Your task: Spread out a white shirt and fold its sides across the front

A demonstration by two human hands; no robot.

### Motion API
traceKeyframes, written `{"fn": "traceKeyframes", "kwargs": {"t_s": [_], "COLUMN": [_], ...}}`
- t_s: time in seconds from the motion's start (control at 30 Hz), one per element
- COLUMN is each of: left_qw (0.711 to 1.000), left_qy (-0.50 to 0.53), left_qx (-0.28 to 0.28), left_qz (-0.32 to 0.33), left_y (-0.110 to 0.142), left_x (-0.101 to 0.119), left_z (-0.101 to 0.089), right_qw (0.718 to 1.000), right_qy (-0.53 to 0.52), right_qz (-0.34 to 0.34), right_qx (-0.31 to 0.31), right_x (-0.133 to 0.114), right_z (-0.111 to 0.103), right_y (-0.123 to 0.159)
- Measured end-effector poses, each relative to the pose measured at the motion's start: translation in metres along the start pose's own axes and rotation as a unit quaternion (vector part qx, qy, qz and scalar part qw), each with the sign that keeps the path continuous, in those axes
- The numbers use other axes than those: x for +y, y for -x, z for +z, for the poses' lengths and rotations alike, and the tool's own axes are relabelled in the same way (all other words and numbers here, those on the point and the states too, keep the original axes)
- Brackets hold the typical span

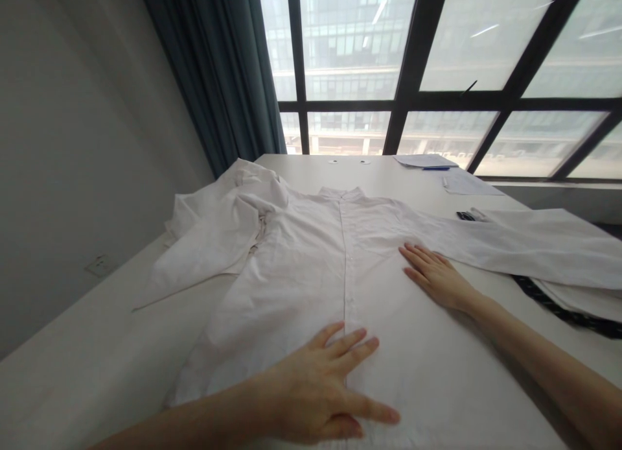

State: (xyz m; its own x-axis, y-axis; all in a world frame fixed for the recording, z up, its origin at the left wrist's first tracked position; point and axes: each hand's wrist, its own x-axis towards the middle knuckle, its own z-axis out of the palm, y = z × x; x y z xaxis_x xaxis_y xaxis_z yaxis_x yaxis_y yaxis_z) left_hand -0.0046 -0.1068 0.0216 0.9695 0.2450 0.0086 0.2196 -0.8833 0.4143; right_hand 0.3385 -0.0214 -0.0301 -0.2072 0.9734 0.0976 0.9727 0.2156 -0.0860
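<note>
A white button-up shirt [301,275] lies front side up, its collar toward the window. Its right-hand sleeve stretches out flat to the right, while the left-hand sleeve is bunched and folded at the upper left. My left hand [321,382] is over the lower front near the button placket, fingers spread, holding nothing. Flat on the shirt below the right-hand armpit rests my right hand [432,275], its fingers extended and fairly close together. The shirt's bottom hem runs out of view at the near edge.
The white table [311,168] reaches to the window. Papers [422,161] and a blue pen [436,168] lie at its far right. White cloth with a black patterned band [564,307] is partly under the sleeve. A wall and dark curtain [228,67] stand left.
</note>
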Motion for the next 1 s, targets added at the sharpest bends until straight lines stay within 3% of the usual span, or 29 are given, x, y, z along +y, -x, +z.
{"fn": "traceKeyframes", "kwargs": {"t_s": [0.13,0.33,0.43,0.6,0.77,1.0], "left_qw": [1.0,0.997,0.983,0.936,0.937,0.936], "left_qy": [-0.007,-0.066,-0.14,-0.236,-0.24,-0.242], "left_qx": [0.0,0.019,0.055,0.056,0.036,0.051], "left_qz": [-0.001,-0.023,-0.107,-0.253,-0.25,-0.251], "left_y": [-0.001,-0.001,0.004,0.021,0.032,0.032], "left_x": [0.001,-0.002,-0.019,-0.076,-0.106,-0.104], "left_z": [0.002,-0.002,-0.012,-0.024,-0.028,-0.025], "right_qw": [0.999,0.99,0.983,0.934,0.875,0.87], "right_qy": [0.018,-0.007,-0.072,-0.163,-0.239,-0.224], "right_qz": [0.009,-0.072,-0.152,-0.303,-0.38,-0.386], "right_qx": [0.045,0.125,0.076,-0.102,-0.18,-0.209], "right_x": [0.004,-0.014,-0.048,-0.111,-0.144,-0.151], "right_z": [0.004,-0.007,-0.019,-0.046,-0.054,-0.045], "right_y": [-0.002,0.006,0.018,0.048,0.065,0.066]}}
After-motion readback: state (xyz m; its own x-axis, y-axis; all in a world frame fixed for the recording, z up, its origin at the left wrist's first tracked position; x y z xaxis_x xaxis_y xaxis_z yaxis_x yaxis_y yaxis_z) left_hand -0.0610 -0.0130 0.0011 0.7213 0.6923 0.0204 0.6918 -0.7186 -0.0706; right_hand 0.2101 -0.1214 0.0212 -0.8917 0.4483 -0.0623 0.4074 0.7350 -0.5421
